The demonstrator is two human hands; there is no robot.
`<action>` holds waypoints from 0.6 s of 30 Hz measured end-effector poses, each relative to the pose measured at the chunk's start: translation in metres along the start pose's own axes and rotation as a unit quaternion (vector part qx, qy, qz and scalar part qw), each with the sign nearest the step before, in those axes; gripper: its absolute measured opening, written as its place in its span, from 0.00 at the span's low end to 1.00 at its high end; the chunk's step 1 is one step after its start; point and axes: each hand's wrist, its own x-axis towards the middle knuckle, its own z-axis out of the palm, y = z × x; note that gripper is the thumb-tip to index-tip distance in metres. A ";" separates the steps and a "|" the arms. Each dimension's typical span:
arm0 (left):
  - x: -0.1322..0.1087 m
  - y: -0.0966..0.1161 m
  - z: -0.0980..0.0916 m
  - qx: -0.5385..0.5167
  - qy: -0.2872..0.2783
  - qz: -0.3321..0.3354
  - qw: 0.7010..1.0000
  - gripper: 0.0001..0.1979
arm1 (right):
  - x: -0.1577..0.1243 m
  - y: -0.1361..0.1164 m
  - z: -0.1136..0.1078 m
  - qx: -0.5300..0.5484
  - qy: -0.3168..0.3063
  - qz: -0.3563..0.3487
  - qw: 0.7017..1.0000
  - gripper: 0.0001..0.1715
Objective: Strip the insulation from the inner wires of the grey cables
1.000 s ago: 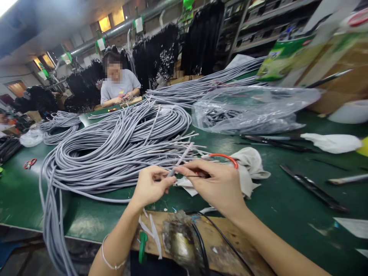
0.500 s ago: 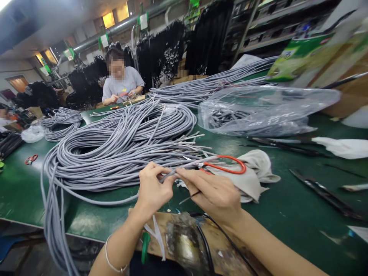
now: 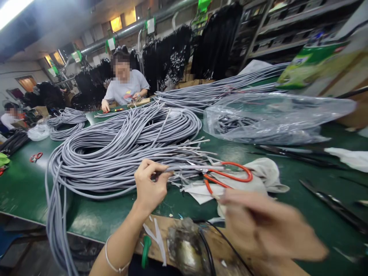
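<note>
Between the thumb and forefinger of my left hand (image 3: 150, 186) is the end of a grey cable (image 3: 184, 168), pointing right. A pair of scissors with red-orange handles (image 3: 244, 172) lies just beyond it, blades toward the cable. My right hand (image 3: 261, 224) is apart from the cable, low on the right, and smeared by motion; whether it holds anything does not show. Behind my left hand a large coil of grey cables (image 3: 94, 168) spreads over the table, many cut ends to the right. A whitish cloth (image 3: 270, 174) lies by the scissor handles.
A clear plastic bag (image 3: 276, 115) of short dark pieces lies behind on the green table (image 3: 86, 220). Long dark tools (image 3: 333, 201) rest at right. A wooden board (image 3: 161, 230) with a worn metal device (image 3: 186, 245) is in front. A co-worker (image 3: 126, 88) sits opposite.
My right hand has let go of the cable and moved right and down toward me. My left hand still pinches the cable. The co-worker's one hand has shifted down to the table.
</note>
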 end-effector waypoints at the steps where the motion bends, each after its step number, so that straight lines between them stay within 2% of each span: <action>1: 0.000 -0.001 0.000 -0.011 -0.001 0.007 1.000 0.03 | 0.004 0.000 -0.001 0.016 0.076 0.050 0.996 0.05; 2: 0.000 -0.001 -0.001 -0.020 -0.003 0.012 1.000 0.03 | 0.008 0.000 -0.001 0.045 0.135 0.103 0.984 0.03; 4: 0.001 -0.002 -0.001 -0.032 -0.001 0.013 0.999 0.02 | 0.017 0.001 0.002 0.163 0.098 0.154 0.970 0.07; 6: 0.001 -0.003 -0.001 -0.036 0.005 0.008 0.999 0.03 | 0.025 0.004 0.004 0.280 0.025 0.192 0.940 0.11; 8: 0.001 -0.003 -0.001 -0.037 0.005 0.010 0.999 0.03 | 0.029 0.006 0.005 0.342 0.001 0.220 0.914 0.14; 9: 0.001 -0.003 -0.001 -0.036 0.004 0.014 0.999 0.04 | 0.029 0.008 0.006 0.343 -0.002 0.228 0.911 0.14; 11: -0.001 -0.002 0.001 -0.032 0.003 0.031 0.999 0.04 | 0.029 0.009 0.008 0.292 -0.019 0.228 0.929 0.13; 14: -0.004 -0.001 0.004 -0.028 0.002 0.071 0.997 0.02 | 0.027 0.009 0.013 0.181 -0.058 0.155 0.970 0.07; 16: -0.005 0.000 0.006 -0.030 -0.005 0.100 0.994 0.02 | 0.028 0.008 0.017 0.148 -0.063 0.093 0.983 0.05; 18: -0.006 -0.001 0.007 -0.034 -0.017 0.131 0.991 0.04 | 0.028 0.008 0.019 0.133 -0.050 0.075 0.987 0.06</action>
